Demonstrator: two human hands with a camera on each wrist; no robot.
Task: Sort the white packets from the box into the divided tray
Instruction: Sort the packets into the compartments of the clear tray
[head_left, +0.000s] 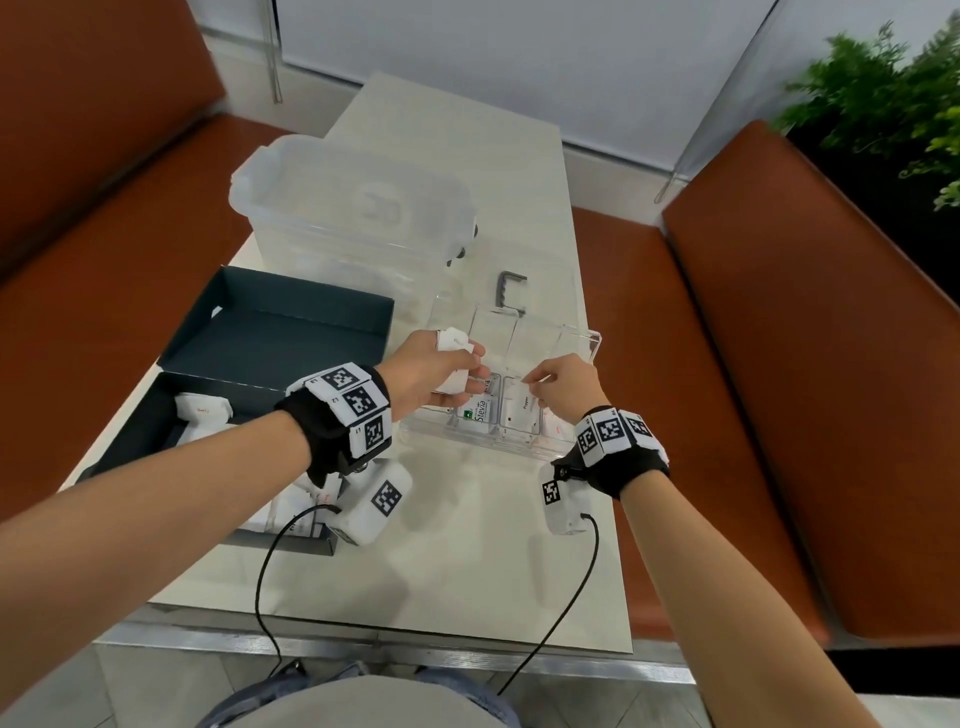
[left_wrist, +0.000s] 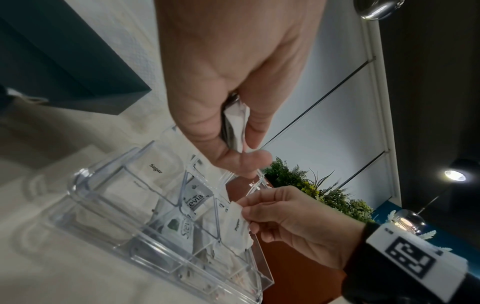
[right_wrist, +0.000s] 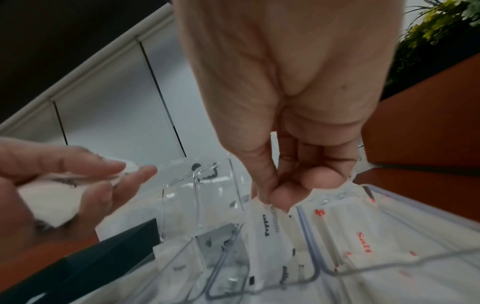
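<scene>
Both forearms reach up from the bottom of the head view, each wrist wrapped in a black strap with black-and-white marker blocks. At the centre of that frame the left hand (head_left: 439, 371) hovers over the near left part of the clear divided tray (head_left: 582, 338), its fingers curled round a small bunch of white packets (head_left: 453, 340); the left wrist view shows thumb and fingers closed on their edges. Just to the right, the right hand (head_left: 563, 384) pinches the top edge of a pepper packet (right_wrist: 270, 236) between thumb and forefinger, the packet standing upright in a near middle compartment of the tray. In the compartment to its left stands a Stevia packet (head_left: 480, 413), and in the one to its right lie packets printed Salt (right_wrist: 363, 244) in red. A Sugar packet (left_wrist: 158, 170) stands in a compartment at the tray's other end.

At the left of the head view lies the open dark box (head_left: 130, 415), with more white packets inside it. Above the tray, toward the upper middle, stands a translucent plastic container (head_left: 353, 208) on the pale table (head_left: 467, 571). Orange-brown bench seats flank the table on both sides, and green plants (head_left: 883, 98) fill the upper right corner.
</scene>
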